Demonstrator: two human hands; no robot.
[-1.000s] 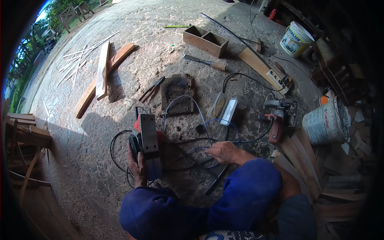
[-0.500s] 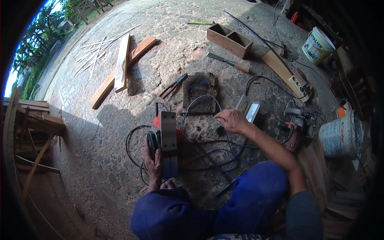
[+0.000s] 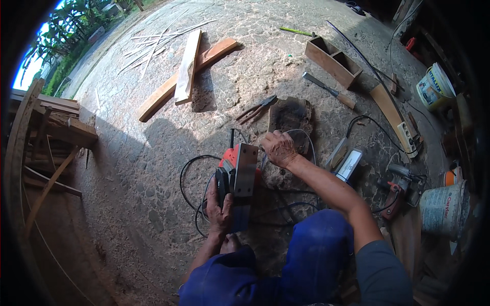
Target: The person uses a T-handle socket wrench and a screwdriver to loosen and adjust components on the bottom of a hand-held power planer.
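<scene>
An electric planer [image 3: 247, 171], red and black with its flat metal sole turned up, stands between my knees and the dark wooden block [image 3: 290, 115]. My left hand [image 3: 218, 214] is closed around its black side part from the left. Just beyond the planer's right side, my right hand [image 3: 279, 149] is closed in a pinch, its fingertips pointing left. Whatever those fingers hold is too small or hidden to make out. A thin pale cord [image 3: 312, 145] loops out behind that hand, over the block's edge.
Pliers [image 3: 256, 108] and a chisel [image 3: 326, 91] lie past the block. Farther off are crossed boards [image 3: 187, 69] and a divided wooden box [image 3: 334, 61]. To the right are a power strip [image 3: 407, 137], a red power tool [image 3: 394, 199] and buckets [image 3: 443, 210]. Black cables [image 3: 185, 176] loop around the planer.
My right hand has moved left, closer to the planer, still pinched. The left hand keeps its hold on the planer. The whole view has shifted, so the scene sits farther right.
</scene>
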